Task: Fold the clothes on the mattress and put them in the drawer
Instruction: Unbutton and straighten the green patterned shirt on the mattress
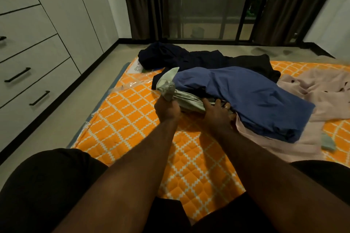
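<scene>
A pile of clothes lies on the orange diamond-patterned mattress [132, 125]. A blue garment [246, 98] sits on top of a pale pink one [310, 89]. A pale green garment [170, 83] sticks out from under the blue one at the left. My left hand [166, 108] grips the bunched end of the pale green garment. My right hand [217, 111] holds the same garment further right, fingers curled over it at the edge of the blue cloth. Dark navy and black clothes [189, 58] lie at the far end of the mattress.
White drawers with black bar handles [18, 74] stand along the left wall, all closed, across a strip of pale floor [62, 117]. Dark curtains and a glass door [204, 5] are at the back. My knees in black shorts [47, 185] rest at the mattress's near edge.
</scene>
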`<act>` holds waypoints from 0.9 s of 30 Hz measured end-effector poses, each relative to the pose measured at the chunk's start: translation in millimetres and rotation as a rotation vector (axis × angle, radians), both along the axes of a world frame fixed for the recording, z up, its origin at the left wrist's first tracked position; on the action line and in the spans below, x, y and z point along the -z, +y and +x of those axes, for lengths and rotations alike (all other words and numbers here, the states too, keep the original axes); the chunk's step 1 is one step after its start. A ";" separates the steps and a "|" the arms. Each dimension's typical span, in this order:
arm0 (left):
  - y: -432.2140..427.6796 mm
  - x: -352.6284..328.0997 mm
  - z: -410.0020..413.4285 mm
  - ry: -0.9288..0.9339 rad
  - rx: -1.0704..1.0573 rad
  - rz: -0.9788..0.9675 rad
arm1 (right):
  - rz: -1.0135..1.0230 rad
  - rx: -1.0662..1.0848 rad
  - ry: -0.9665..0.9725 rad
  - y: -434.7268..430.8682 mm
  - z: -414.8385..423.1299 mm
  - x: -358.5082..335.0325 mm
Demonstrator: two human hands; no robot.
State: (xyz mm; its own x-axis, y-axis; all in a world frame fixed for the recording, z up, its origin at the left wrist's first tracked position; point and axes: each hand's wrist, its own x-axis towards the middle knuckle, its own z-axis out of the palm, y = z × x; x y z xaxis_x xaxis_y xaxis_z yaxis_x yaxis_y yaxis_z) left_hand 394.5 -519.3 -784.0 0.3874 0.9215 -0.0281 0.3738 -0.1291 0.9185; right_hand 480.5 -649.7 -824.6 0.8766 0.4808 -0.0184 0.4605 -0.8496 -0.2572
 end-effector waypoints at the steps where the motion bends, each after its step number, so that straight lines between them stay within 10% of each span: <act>1: 0.9 1.1 -0.3 -0.025 -0.001 0.011 | -0.010 0.008 -0.009 4.6 2.3 4.1; 14: -1.5 29.2 -9.5 -0.070 0.654 -0.560 | 0.486 0.128 -0.042 41.5 -17.7 -34.6; 21: 0.9 20.0 -11.8 -0.237 0.575 -0.677 | 0.772 -0.142 0.061 48.9 -34.7 -46.9; 27: 10.2 37.4 -15.3 -0.487 0.219 -0.693 | 0.598 -0.349 0.212 30.5 -27.7 -10.9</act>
State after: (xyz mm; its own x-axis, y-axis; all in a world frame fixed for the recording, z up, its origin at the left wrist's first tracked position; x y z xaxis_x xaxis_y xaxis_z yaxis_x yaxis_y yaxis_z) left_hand 379.2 -509.2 -821.4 0.6687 0.6614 -0.3397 -0.0480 0.4943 0.8680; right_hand 452.8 -619.2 -813.6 0.6772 0.7128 0.1829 0.5679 -0.3482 -0.7458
